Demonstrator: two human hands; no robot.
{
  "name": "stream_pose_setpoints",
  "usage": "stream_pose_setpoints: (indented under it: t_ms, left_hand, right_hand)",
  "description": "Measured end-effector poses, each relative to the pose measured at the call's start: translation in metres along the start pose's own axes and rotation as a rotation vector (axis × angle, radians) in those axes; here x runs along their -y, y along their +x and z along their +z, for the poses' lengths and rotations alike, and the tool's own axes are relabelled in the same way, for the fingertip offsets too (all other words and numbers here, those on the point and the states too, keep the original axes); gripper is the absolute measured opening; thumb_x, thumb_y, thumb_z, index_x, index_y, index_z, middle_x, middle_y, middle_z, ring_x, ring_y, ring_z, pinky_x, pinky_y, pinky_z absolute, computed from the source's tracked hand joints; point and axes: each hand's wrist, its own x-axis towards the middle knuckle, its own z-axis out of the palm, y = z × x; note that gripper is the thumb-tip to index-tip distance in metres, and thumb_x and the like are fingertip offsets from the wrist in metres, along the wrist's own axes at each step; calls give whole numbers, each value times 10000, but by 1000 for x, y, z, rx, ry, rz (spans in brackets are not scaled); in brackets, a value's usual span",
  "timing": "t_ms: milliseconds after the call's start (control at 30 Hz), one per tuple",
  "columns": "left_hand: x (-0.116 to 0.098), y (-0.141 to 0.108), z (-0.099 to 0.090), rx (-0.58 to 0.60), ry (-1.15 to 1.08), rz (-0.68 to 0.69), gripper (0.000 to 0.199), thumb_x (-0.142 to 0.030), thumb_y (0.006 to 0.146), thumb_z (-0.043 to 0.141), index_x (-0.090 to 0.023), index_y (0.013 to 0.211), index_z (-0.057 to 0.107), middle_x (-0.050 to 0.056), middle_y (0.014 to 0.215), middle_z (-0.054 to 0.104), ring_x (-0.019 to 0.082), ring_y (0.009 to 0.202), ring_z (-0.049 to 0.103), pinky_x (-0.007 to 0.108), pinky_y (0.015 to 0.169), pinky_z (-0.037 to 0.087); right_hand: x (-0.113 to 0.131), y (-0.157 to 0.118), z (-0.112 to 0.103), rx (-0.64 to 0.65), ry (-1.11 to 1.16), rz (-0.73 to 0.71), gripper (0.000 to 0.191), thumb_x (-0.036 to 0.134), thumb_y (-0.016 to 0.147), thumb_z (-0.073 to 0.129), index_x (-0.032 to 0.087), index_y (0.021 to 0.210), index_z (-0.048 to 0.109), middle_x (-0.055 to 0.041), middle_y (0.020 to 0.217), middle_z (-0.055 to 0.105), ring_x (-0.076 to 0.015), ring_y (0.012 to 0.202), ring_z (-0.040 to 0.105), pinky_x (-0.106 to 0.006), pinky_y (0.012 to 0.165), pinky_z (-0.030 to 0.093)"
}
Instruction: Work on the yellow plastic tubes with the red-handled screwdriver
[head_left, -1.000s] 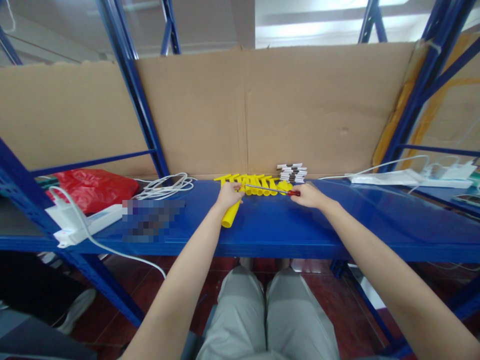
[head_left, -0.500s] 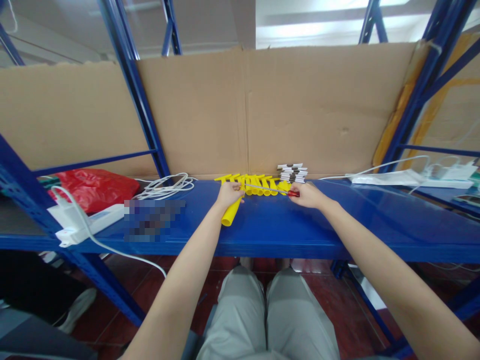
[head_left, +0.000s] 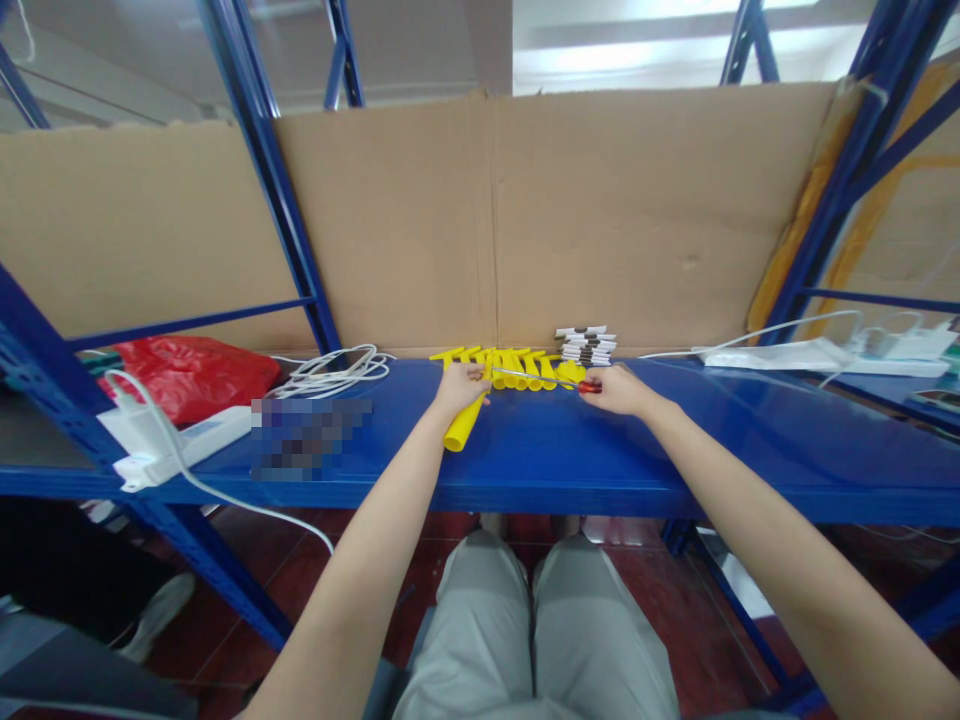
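Note:
My left hand (head_left: 459, 388) is closed around a yellow plastic tube-shaped piece (head_left: 463, 430), whose round open end points toward me. In my right hand (head_left: 615, 390) is a screwdriver (head_left: 589, 387) with a red and black handle. Its thin metal shaft runs left, level, to the yellow piece at my left fingers; the exact contact of the tip is too small to make out. Just behind my hands a row of similar yellow pieces (head_left: 521, 372) lies side by side on the blue shelf (head_left: 570, 450). A stack of small white and dark packets (head_left: 586, 347) stands behind my right hand.
A cardboard sheet (head_left: 600, 220) walls off the back. To the left lie a red plastic bag (head_left: 199, 378), a coiled white cable (head_left: 337, 372) and a white power strip (head_left: 214, 437). At the right sits another white strip (head_left: 892, 367) with cables. Blue posts (head_left: 289, 220) frame the shelf.
Both hands stay almost in place, still holding the yellow piece and the screwdriver. The view has shifted very slightly; nothing else has visibly moved.

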Motion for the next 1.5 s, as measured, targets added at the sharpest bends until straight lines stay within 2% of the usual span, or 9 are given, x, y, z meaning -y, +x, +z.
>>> stream_pose_setpoints:
  t_ms: [200,567,867,1033,1133,1300,1500]
  left_hand:
    - [0,0,0,-9,-10,-7,500,15,772,650,-29,1269,615,244,1306,603,153,584,708,228,510,593]
    - [4,3,0,-13,-34,-15,523,-25,735,720,-62,1250,640,223,1292,621,162,617,718,215,511,586]
    - [3,4,0,-9,-38,-27,545,-14,737,719,-53,1272,622,239,1311,602,171,595,717,232,511,592]
    - [2,4,-1,-4,-48,-43,585,-27,706,763,-72,1274,629,242,1313,600,183,607,721,242,515,596]
    - [1,4,-1,-6,-50,-36,582,-6,709,742,-54,1277,621,239,1285,621,180,595,719,244,521,602]
    - [1,3,0,-16,-56,-32,521,21,741,685,-21,1256,622,237,1266,632,156,552,705,209,477,585]
    - [-4,-2,-1,-8,-61,-41,509,32,757,668,-14,1261,616,238,1258,637,152,549,704,209,475,589]
  right_hand:
    - [-1,-1,0,-1,-16,-27,154,241,789,537,162,749,664,-75,740,712,-169,628,589,-249,587,367]
    - [-5,0,2,-43,57,-19,146,248,776,566,179,848,673,-70,800,730,-188,690,625,-255,626,414]
    - [0,0,0,-14,44,3,142,285,804,586,170,761,656,-66,735,707,-166,620,591,-249,584,377]
    - [3,-1,0,-33,35,29,100,262,791,599,181,808,653,-61,734,708,-173,626,596,-250,574,373]
    - [3,-2,1,-30,97,-14,117,258,801,583,183,844,663,-60,776,725,-173,651,609,-243,586,397]
    - [5,-3,-1,58,82,-6,191,271,826,533,164,791,688,-62,729,712,-169,614,591,-249,570,389]
    - [8,-3,-4,17,5,14,170,286,811,565,168,727,654,-60,684,681,-160,586,555,-259,582,358]
